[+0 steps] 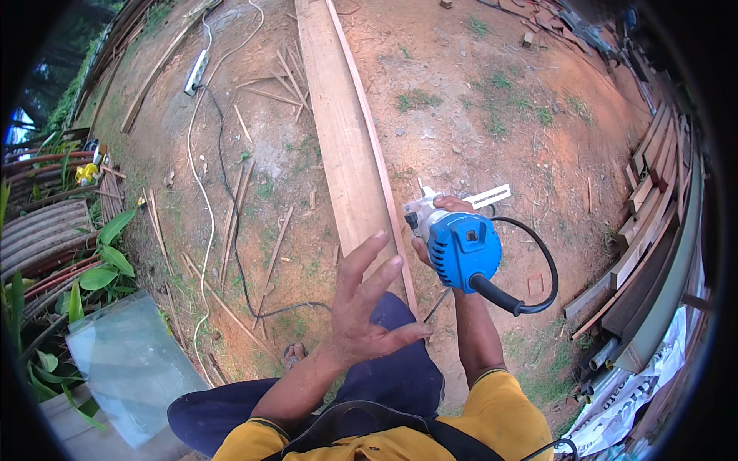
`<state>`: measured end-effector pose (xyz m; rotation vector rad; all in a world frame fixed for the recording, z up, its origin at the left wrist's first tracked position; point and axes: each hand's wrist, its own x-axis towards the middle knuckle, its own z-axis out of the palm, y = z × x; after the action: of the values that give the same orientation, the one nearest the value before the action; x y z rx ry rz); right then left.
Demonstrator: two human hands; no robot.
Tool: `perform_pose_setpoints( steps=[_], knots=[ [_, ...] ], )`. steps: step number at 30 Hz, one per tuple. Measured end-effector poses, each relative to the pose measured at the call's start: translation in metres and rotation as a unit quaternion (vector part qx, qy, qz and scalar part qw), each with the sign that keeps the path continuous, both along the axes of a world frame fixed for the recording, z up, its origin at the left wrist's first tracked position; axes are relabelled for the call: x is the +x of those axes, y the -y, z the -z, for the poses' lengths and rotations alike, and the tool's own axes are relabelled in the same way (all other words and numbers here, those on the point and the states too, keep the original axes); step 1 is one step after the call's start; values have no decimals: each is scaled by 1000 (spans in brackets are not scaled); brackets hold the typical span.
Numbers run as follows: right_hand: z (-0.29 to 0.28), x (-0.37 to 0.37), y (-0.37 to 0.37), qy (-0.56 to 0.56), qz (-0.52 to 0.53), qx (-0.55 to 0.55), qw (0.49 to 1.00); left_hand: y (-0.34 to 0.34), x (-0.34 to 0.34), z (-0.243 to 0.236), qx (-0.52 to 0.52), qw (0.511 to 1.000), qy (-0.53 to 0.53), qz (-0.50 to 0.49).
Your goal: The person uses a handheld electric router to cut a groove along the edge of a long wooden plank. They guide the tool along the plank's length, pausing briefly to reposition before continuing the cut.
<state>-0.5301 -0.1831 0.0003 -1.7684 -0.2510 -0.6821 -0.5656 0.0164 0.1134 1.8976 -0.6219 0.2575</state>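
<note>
My right hand (pixel 455 204) is closed round a blue trim router (pixel 466 244) with a pale metal base and a slotted guide arm (pixel 490 197). A thick black cord loops from the router's top. The tool is held beside the right edge of a long wooden board (pixel 342 146); whether its base touches the wood I cannot tell. Along that edge runs a narrow wooden strip (pixel 372 142). Over the board's near end and my knee, my left hand (pixel 361 315) is raised with fingers spread, holding nothing.
A white power strip (pixel 197 73) lies far left, with a black cord (pixel 231 230) and a white cord trailing nearer. Thin wood offcuts litter the dirt. A glass sheet (pixel 134 373) lies near left; stacked timber (pixel 646 207) lines the right.
</note>
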Motion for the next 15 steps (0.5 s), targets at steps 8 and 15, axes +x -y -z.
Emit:
perform_pose_setpoints(
  steps=[8, 15],
  knots=[
    [-33, -57, -25, -36, -48, 142, 988, 41, -18, -57, 90, 977, 161, 109],
    [-53, -72, -19, 0, -69, 134, 989, 48, -39, -74, 130, 970, 188, 83]
  ],
)
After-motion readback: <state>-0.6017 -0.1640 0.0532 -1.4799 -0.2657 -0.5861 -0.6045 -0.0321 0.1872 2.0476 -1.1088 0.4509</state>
